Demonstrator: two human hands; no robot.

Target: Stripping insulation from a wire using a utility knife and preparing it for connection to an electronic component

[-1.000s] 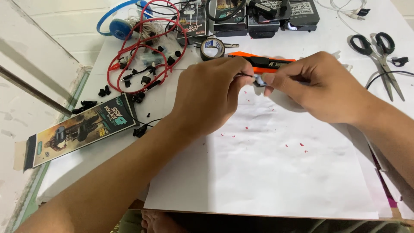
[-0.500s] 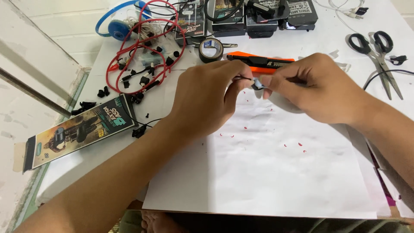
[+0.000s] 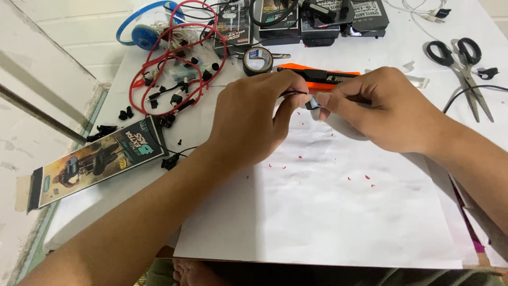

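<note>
Both hands' fingers (image 3: 323, 100) pinch one small dark part (image 3: 312, 103) (thin black wire (image 3: 293, 93) attached).

white paper sheet (image 3: 328, 212) on table; black-handled scissors (image 3: 463, 66) at right; orange utility knife (image 3: 317, 77) beside black tape roll (image 3: 257, 60); tangled red cable (image 3: 174, 63); blue headphones (image 3: 140, 32); flat printed package (image 3: 95, 161) at left

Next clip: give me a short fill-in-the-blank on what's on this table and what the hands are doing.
1. Both hands pinch a small black part over a sheet of ____ paper.
2. The scissors lie to the ____ of the right hand.
3. The tangled wire beyond the left hand is ____.
4. The utility knife has an ____ body.

Missing words: white; right; red; orange
</note>
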